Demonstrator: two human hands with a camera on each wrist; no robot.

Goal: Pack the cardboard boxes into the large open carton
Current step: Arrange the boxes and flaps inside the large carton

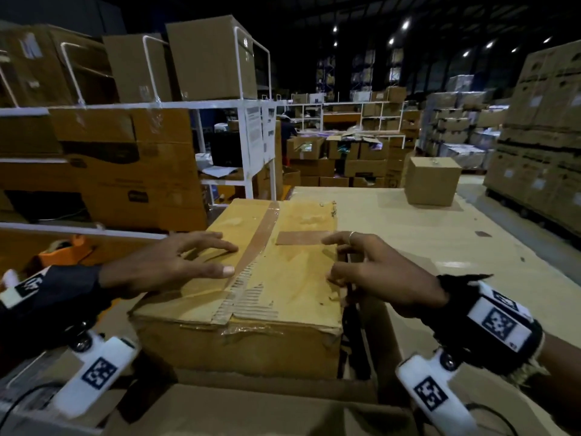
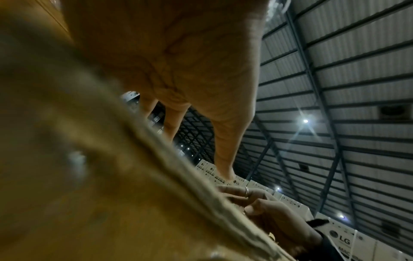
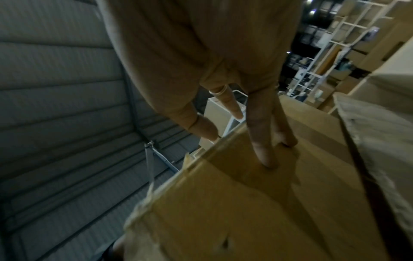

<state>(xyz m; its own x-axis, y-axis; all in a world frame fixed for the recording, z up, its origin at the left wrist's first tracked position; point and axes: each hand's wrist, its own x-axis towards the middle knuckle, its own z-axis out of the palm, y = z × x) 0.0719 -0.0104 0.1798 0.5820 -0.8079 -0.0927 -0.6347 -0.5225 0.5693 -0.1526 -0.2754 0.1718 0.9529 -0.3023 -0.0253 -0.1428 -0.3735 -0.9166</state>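
A worn, taped cardboard box [image 1: 283, 278] stands inside the large open carton [image 1: 251, 410], whose flaps show at the bottom and to the right. My left hand [image 1: 176, 262] lies flat on the left part of the box top with straight, spread fingers. My right hand [image 1: 371, 272] is at the box's right top edge, its loosely extended fingers [image 3: 263, 141] touching the cardboard [image 3: 245, 211]. In the left wrist view the left hand's palm [image 2: 190, 70] hovers over the box [image 2: 89, 176], with the right hand [image 2: 268, 208] beyond. Neither hand grips anything.
A second, smaller sealed box [image 1: 432, 180] stands on the pale table [image 1: 440, 234] at the far right. White shelving [image 1: 220, 105] packed with cartons fills the left. An orange tape dispenser [image 1: 67, 250] lies at the left. Stacked pallets of boxes line the right.
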